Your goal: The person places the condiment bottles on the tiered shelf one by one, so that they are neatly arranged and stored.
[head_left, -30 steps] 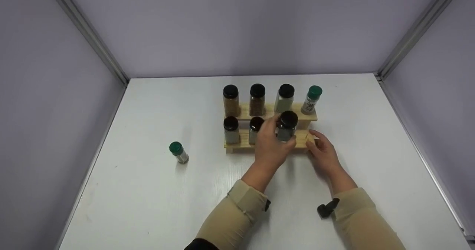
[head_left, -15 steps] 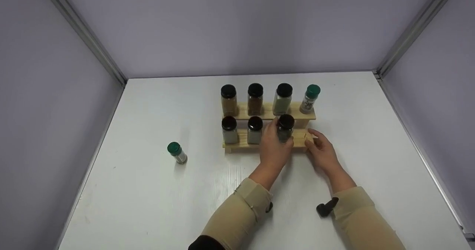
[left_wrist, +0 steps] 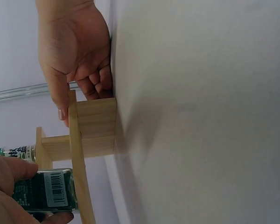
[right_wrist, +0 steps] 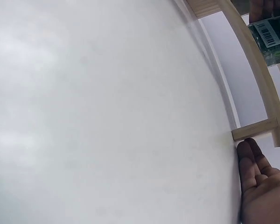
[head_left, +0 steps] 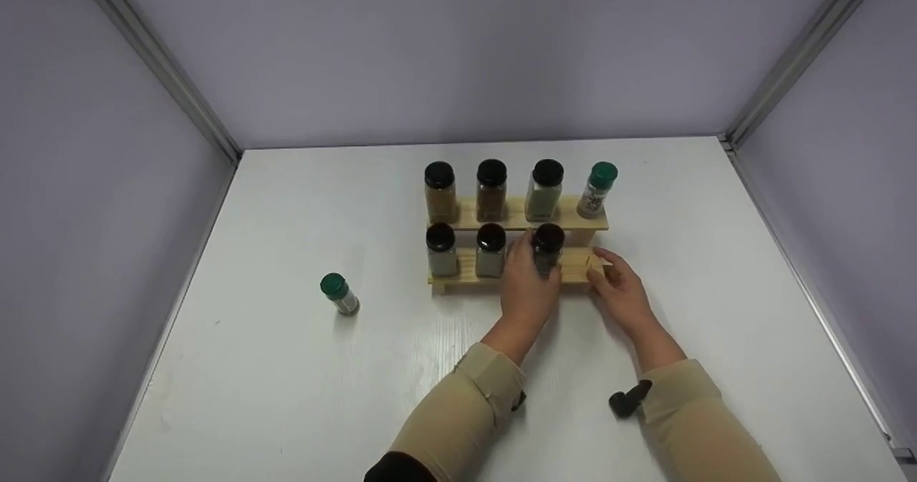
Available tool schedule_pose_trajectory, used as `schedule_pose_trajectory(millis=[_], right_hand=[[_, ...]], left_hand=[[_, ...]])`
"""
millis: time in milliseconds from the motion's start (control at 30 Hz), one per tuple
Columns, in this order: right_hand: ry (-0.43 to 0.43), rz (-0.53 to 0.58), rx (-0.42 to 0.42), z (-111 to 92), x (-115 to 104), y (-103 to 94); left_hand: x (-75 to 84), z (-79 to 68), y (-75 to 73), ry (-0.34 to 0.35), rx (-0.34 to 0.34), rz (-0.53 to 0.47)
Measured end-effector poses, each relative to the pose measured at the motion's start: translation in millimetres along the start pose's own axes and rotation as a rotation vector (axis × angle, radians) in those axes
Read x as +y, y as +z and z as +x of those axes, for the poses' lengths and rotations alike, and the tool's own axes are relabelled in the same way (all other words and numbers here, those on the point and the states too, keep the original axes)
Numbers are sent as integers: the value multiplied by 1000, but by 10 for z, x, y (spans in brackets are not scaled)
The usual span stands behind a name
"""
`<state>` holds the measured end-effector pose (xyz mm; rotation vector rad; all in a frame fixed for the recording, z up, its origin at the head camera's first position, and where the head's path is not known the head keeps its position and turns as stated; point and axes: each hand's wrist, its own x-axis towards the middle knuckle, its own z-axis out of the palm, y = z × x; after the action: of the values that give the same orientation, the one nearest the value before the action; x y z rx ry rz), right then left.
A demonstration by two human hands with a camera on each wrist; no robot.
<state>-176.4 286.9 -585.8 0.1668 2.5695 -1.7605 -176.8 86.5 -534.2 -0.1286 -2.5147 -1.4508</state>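
Note:
My left hand (head_left: 526,292) holds a square spice jar (head_left: 549,240) with a black lid and dark contents, third from the left on the lower shelf of a two-tier wooden spice rack (head_left: 577,261). In the left wrist view, the jar (left_wrist: 56,189) has its base against the shelf board or very close to it. My right hand (head_left: 625,296) grips the right end of that lower shelf. Its thumb lies over the board, while the other fingers curl below beside the rack's leg, as the left wrist view shows.
Two black-lidded jars stand left on the lower shelf, including a pale one (head_left: 491,251). Three more and a green-capped bottle (head_left: 598,190) line the upper shelf. Another green-capped bottle (head_left: 339,294) stands on the white table (head_left: 251,367) at left. Panels enclose the table.
My left hand has lowered the dark jar onto or close to the lower shelf, shifting slightly. My right hand stays on the shelf's end. The whole view has drifted a little.

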Motion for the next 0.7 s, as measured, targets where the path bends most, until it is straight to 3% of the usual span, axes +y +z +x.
schedule_pose_trajectory(millis=[200, 533, 700], right_hand=[[10, 38, 2, -3, -5, 4], [29, 55, -10, -9, -29, 4], [17, 23, -13, -15, -20, -8]], left_hand=[[-10, 0, 14, 8, 23, 17], [39, 5, -33, -34, -9, 29], [174, -44, -108, 46, 29, -40]])
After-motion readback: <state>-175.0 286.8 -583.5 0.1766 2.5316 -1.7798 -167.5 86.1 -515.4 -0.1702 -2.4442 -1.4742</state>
